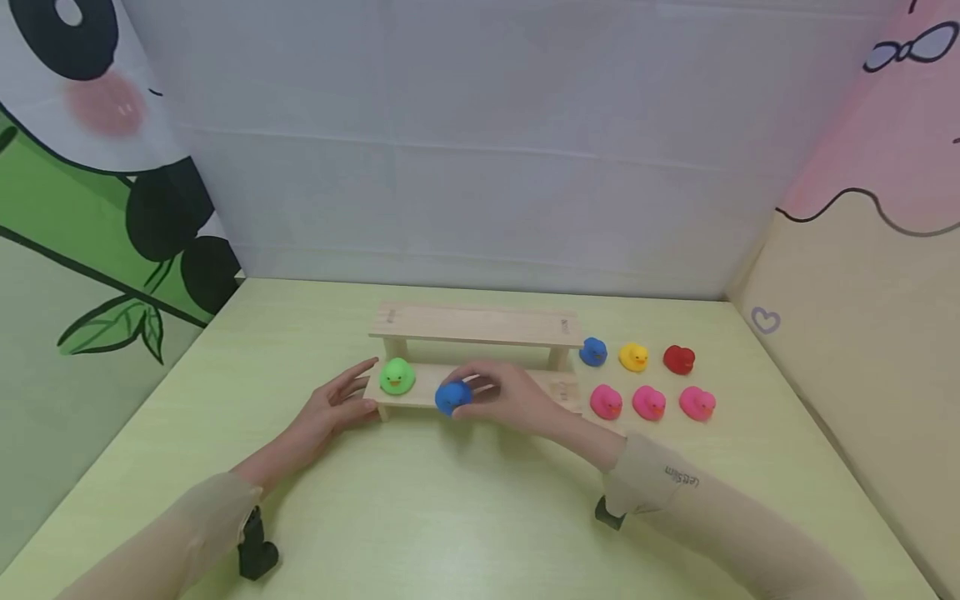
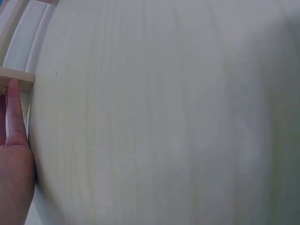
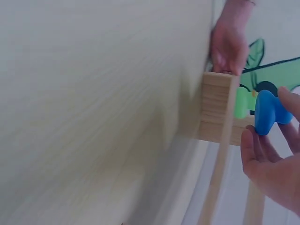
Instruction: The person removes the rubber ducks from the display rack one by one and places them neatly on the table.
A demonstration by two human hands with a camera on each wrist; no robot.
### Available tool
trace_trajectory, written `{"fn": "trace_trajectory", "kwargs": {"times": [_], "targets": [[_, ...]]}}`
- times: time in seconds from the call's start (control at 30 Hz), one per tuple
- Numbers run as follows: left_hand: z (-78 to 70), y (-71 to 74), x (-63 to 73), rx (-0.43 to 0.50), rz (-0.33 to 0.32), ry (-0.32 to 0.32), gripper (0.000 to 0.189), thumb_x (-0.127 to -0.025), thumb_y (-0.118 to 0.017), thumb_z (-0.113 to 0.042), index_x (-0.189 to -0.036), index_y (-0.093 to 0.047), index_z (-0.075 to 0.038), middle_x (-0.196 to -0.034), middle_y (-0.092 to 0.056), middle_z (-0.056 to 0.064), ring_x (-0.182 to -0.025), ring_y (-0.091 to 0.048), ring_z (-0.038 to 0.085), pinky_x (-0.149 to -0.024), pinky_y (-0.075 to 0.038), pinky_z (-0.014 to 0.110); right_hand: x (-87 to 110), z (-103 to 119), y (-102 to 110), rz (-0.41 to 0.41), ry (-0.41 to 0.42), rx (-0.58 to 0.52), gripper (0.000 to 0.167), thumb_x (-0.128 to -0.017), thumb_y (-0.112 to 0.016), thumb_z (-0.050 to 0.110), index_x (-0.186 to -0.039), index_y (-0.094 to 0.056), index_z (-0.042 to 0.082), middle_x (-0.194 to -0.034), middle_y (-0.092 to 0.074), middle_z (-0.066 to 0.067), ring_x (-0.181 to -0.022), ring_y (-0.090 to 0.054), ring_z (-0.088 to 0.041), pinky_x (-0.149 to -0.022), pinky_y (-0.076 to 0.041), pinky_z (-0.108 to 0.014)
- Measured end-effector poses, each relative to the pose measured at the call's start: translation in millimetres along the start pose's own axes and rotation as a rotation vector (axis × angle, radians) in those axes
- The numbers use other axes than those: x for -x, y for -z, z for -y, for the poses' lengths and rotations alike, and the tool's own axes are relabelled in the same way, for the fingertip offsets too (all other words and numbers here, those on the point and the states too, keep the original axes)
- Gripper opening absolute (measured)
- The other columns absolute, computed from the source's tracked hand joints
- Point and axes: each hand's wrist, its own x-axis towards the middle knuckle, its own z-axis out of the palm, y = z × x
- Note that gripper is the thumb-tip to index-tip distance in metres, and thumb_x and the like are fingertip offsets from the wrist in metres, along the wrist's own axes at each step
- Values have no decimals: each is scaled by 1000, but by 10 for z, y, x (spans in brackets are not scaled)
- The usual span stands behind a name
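A two-tier wooden rack stands on the table, with a green rubber duck at the left end of its lower board. My right hand pinches a blue rubber duck between thumb and fingers, over the front edge of that board. In the right wrist view the held blue duck shows above the board, beside the green duck. At the rack's left end, my left hand rests its extended fingers against the lower board's end; a finger touches the wood in the left wrist view.
To the rack's right is a back row of a blue duck, a yellow duck and a red duck. Before them sit three pink ducks. A pale cloth wall rises behind the table; printed panels flank both sides.
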Motion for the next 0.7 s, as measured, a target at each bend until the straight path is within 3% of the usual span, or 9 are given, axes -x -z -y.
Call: {"fn": "trace_trajectory", "kwargs": {"times": [0.2, 0.5, 0.7], "targets": [[9, 3, 5, 5, 3, 1, 72, -98, -61, -17, -158, -23, -23, -155, -36, 21, -116, -62, 1, -96, -55, 23, 195, 108, 105, -49, -4, 22, 39, -83, -80, 23, -120, -68, 25, -121, -69, 6, -114, -66, -19, -94, -58, -27], [10, 7, 7, -15, 1, 8, 71, -98, -61, -20, -158, -23, -25, -155, -36, 20, -116, -62, 1, -96, -55, 23, 441, 156, 247, -122, 62, 15, 38, -85, -78, 20, -121, -66, 24, -124, -67, 3, -112, -66, -21, -96, -58, -45], [26, 14, -2, -15, -2, 0, 70, -99, -60, -19, -158, -23, -25, -154, -37, 20, -115, -63, 2, -95, -55, 22, 596, 157, 318, -151, 69, -13, 39, -86, -77, 18, -123, -65, 25, -124, -66, 3, -110, -66, -22, -95, -58, -39]]}}
